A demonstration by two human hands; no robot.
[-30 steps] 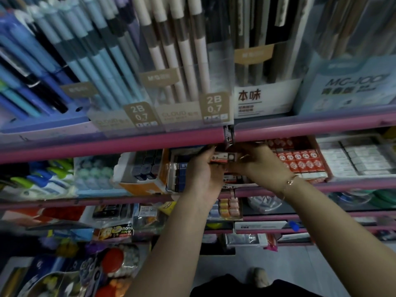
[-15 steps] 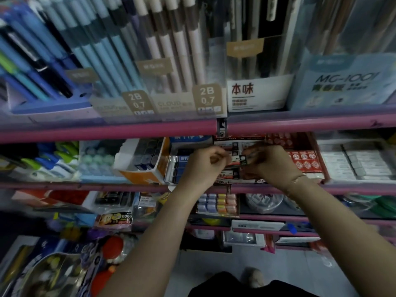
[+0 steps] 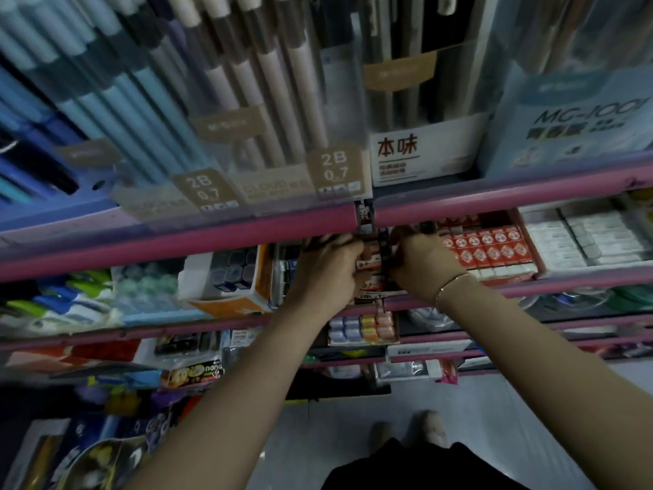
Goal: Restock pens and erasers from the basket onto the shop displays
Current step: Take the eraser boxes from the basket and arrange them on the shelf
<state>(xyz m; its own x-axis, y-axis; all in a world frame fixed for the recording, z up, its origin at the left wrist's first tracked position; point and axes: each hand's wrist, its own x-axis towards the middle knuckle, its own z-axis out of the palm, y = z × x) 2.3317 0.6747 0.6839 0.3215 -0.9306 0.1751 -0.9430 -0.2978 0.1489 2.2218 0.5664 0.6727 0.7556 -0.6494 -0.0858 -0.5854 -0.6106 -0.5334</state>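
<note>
Both of my hands reach into the second shelf, just under the pink rail (image 3: 176, 242). My left hand (image 3: 327, 270) and my right hand (image 3: 422, 268) face each other, fingers curled around a row of small red, white and black erasers (image 3: 374, 252) held between them. The row sits over an open eraser box (image 3: 378, 295) at the shelf front. Fingertips of both hands are partly hidden behind the rail. The basket is out of view.
Red-and-white erasers (image 3: 491, 249) fill a box right of my right hand; white erasers (image 3: 593, 238) lie further right. Dark erasers in an orange box (image 3: 233, 274) stand to the left. Pens and 2B 0.7 pencils (image 3: 219, 100) fill the top shelf. Lower shelves hold small stationery (image 3: 360, 327).
My hands dipped lower half a second ago and are now back up near the pink rail, still pressed together around the erasers. The view has tilted slightly.
</note>
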